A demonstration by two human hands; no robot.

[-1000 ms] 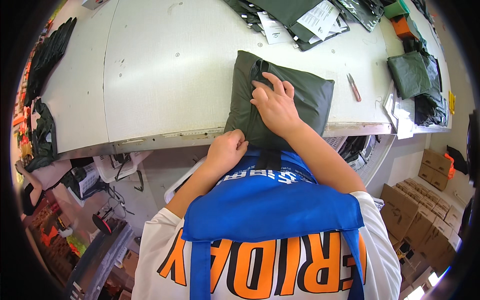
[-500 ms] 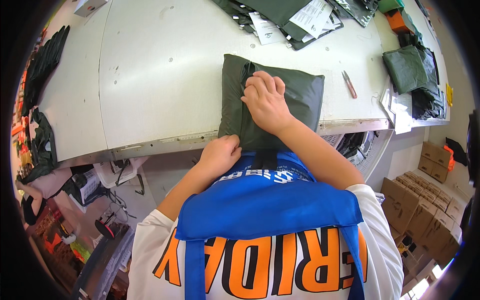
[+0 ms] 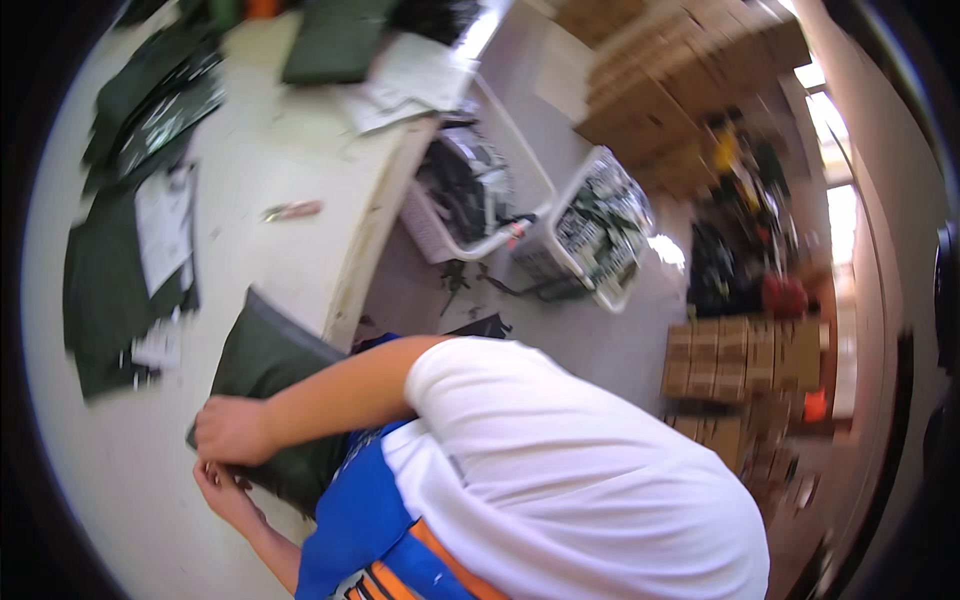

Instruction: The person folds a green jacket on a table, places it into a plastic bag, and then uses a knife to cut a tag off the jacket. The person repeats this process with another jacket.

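A stuffed dark green bag (image 3: 275,345) lies at the table's near edge, against my blue apron (image 3: 355,520). On the bag's far left edge my right hand (image 3: 235,430) has its fingers curled down and closed, and its forearm crosses over the bag. My left hand (image 3: 228,492) is right beside it, fingers bent and gripping the same edge. The two hands nearly touch. Motion blur softens the fingertips, and the bag's lower part is hidden by my right arm.
Flat dark green pieces with white papers (image 3: 165,225) lie on the table's far side. Small snips (image 3: 292,210) rest nearer. A folded green bundle (image 3: 338,40) is by loose papers (image 3: 405,85). White baskets (image 3: 560,265) stand below the table, with stacked cartons (image 3: 745,355) beyond.
My view has swung to the right, bringing the baskets and cartons in. My right hand has shifted from the bag's middle to its edge, close to my left hand.
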